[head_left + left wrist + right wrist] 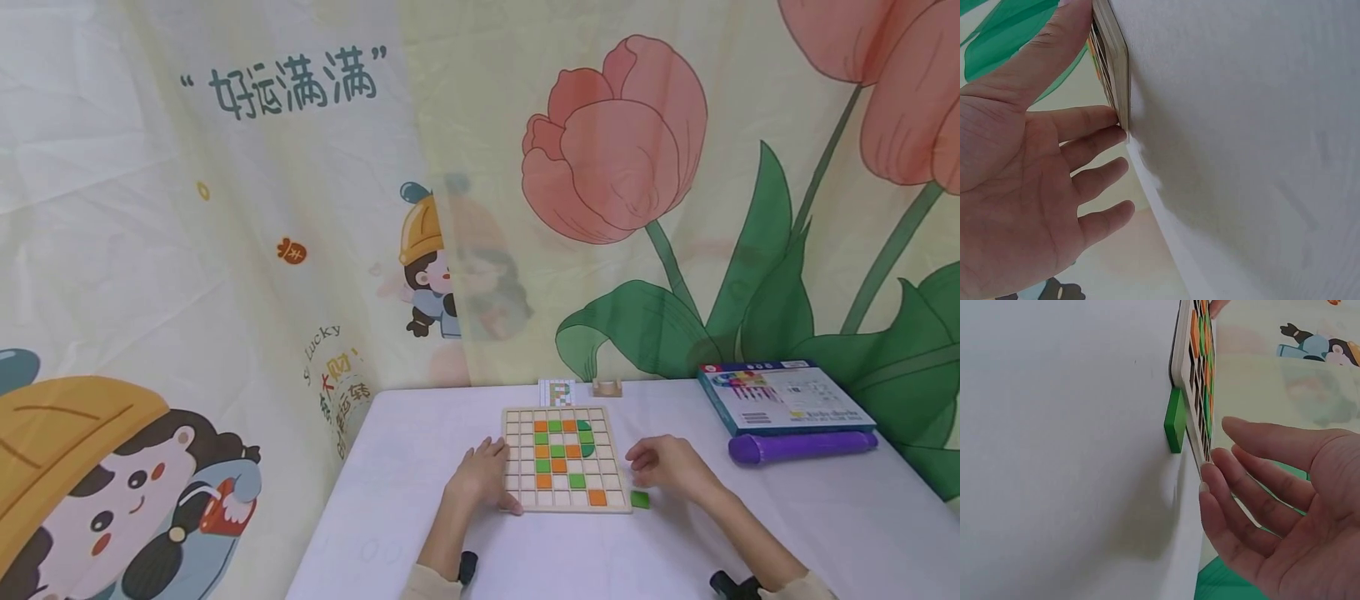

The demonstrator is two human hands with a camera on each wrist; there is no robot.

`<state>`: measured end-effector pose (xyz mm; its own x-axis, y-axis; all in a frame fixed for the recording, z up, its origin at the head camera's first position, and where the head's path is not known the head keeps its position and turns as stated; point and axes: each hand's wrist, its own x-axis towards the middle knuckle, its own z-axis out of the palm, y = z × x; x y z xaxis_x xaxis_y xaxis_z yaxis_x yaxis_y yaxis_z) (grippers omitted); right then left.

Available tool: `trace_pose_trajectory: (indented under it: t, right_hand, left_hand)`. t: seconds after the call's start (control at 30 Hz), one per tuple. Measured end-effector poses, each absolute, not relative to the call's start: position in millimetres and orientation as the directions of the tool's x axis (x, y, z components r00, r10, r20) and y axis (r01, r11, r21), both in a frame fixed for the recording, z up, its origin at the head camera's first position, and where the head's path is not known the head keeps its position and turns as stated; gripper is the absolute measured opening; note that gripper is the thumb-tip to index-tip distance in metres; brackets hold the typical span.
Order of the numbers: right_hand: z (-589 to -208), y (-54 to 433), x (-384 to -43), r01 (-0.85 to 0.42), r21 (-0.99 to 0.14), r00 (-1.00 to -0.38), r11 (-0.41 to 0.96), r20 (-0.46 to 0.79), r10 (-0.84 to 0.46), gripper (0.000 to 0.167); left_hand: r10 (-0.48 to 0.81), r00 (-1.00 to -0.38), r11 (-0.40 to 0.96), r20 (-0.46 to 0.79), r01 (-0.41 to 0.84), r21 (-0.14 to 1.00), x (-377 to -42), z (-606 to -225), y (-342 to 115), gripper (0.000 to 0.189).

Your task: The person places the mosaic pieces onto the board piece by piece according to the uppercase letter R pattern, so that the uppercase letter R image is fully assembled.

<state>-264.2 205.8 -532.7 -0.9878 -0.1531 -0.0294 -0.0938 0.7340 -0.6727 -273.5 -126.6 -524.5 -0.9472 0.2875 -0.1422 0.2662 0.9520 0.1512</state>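
Observation:
A wooden grid board [528, 498] lies on the white table, with orange and green tiles set in some of its squares. My left hand [480, 477] rests along the board's left edge, fingers spread, thumb by the near left corner. In the left wrist view, its fingertips touch the board's side [1121, 81]. Just beyond the right edge, my right hand [667, 468] hovers with relaxed, slightly bent fingers and nothing between them. A loose green square tile [640, 499] lies beside the board's near right corner, close to that hand; the right wrist view shows this green tile [1175, 420] against the board's edge.
Behind the board stand a small pattern card [557, 392] and a little wooden holder [607, 388]. A flat blue box [787, 400] lies at the back right, with a purple cylinder [802, 447] in front of it. A printed curtain [465, 125] hangs behind the table.

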Motion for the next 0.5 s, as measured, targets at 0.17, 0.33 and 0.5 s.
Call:
trace_pose_trajectory:
  t: [0.17,0.33,0.5]
  right_hand:
    - [-536,214,-262,-0.042,-0.663,-0.980,0.747,-0.117,-0.158,0.038]
    - [-540,214,-256,-0.059,-0.655,-0.977,0.754,-0.117,-0.179,0.039]
    - [-543,211,-254,-0.064,-0.663,-0.980,0.746,-0.098,-0.171,0.037]
  left_hand:
    - [0.288,-0.946,0.953,-0.146,0.269,0.139,-274,-524,-126,0.111]
    - [0.290,-0.945,0.952,-0.152,0.270,0.141,-274,-524,-126,0.112]
    - [0.287,-0.946,0.953,-0.151,0.266,0.143,-274,-524,-126,0.112]
